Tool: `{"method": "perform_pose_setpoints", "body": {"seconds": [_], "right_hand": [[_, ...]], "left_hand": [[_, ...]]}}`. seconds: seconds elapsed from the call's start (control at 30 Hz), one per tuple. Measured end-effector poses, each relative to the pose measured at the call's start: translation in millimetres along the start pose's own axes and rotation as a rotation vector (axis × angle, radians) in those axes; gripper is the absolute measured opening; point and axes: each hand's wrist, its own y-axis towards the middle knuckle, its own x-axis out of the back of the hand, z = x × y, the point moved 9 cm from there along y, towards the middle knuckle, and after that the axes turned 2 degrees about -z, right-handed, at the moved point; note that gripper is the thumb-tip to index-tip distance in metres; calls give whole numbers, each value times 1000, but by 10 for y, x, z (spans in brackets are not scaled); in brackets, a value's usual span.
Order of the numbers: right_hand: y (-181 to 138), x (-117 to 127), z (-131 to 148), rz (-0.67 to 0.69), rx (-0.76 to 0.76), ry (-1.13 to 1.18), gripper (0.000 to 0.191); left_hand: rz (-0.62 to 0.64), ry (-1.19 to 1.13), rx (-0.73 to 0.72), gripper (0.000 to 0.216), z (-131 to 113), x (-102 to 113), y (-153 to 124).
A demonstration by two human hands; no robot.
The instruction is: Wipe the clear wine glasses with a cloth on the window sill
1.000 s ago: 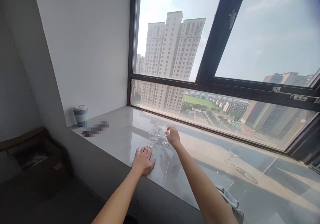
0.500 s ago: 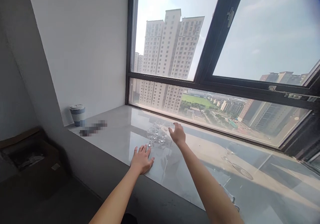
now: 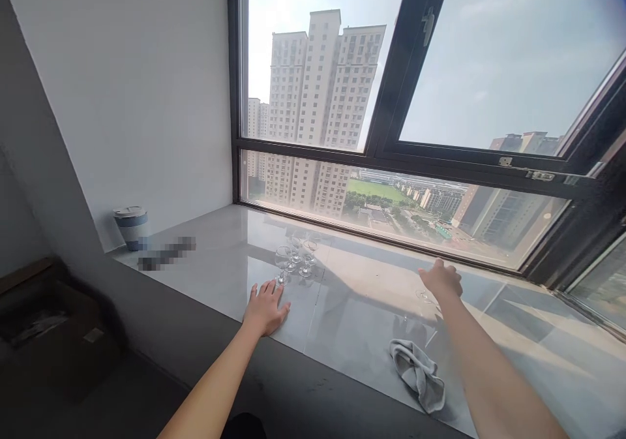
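Note:
My left hand [image 3: 267, 305] lies flat and open on the pale stone window sill [image 3: 362, 321], just in front of a cluster of small clear wine glasses [image 3: 296, 256]. My right hand [image 3: 440, 279] is stretched far to the right. Its fingers curl down over a single wine glass [image 3: 423, 293] that stands apart from the cluster. Only the foot and a bit of the bowl of that glass show beneath the hand.
A crumpled grey cloth [image 3: 418, 370] lies on the sill near my right forearm. A striped blue-and-white cup [image 3: 130, 227] and a dark blurred object [image 3: 166, 253] sit by the left wall. A large dark-framed window [image 3: 391, 158] runs behind the sill. An open cardboard box [image 3: 39, 315] is low on the left.
My right hand left the cluster of glasses and swung right onto the lone glass. The view turned right, bringing the cloth into sight. My left hand stayed put.

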Motion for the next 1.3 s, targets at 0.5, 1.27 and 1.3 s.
{"method": "perform_pose_setpoints", "body": {"seconds": [0.5, 1.27, 1.3], "right_hand": [[-241, -26, 415, -41, 212, 181, 64], [-2440, -288, 2910, 238, 715, 706, 56], [-2449, -305, 2946, 232, 718, 686, 56]], "left_hand": [[-21, -1, 10, 69, -7, 26, -7], [-55, 12, 2, 68, -11, 10, 10], [-59, 11, 0, 68, -8, 6, 12]]}}
